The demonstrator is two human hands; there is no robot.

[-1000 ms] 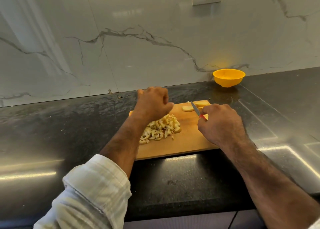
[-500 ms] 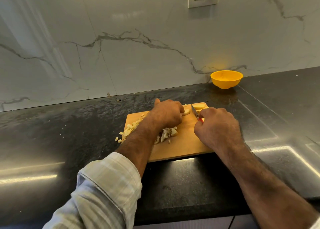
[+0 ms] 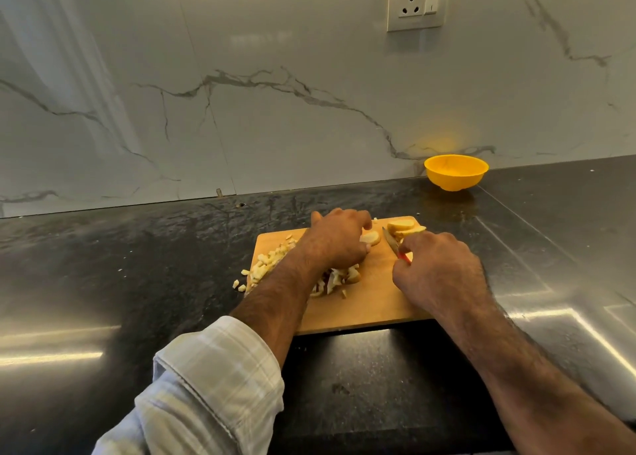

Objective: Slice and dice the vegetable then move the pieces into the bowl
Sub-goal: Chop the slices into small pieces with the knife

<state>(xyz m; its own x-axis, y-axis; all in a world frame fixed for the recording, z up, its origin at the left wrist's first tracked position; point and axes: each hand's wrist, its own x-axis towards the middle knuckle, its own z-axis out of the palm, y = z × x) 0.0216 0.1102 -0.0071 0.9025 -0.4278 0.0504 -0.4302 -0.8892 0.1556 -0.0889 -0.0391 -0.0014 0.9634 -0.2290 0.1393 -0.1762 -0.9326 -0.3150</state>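
The left hand [image 3: 335, 241] curls its fingers onto a slice [image 3: 371, 238] at the cutting board [image 3: 371, 303]'s twelve o'clock, steadying it for dicing. The right hand [image 3: 437, 272] grips the knife [image 3: 390, 239]; diced pieces [image 3: 272, 262] lie at nine o'clock, the bowl [image 3: 456, 172] well apart on the surface [image 3: 137, 265].

Dark counter [image 3: 137, 265] w/ cutting board [image 3: 375, 303], yellow bowl [image 3: 456, 172], stray bits [image 3: 239, 282].

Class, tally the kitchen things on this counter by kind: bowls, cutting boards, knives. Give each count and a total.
Yellow bowl: 1
Wooden cutting board: 1
Knife: 1
Total: 3
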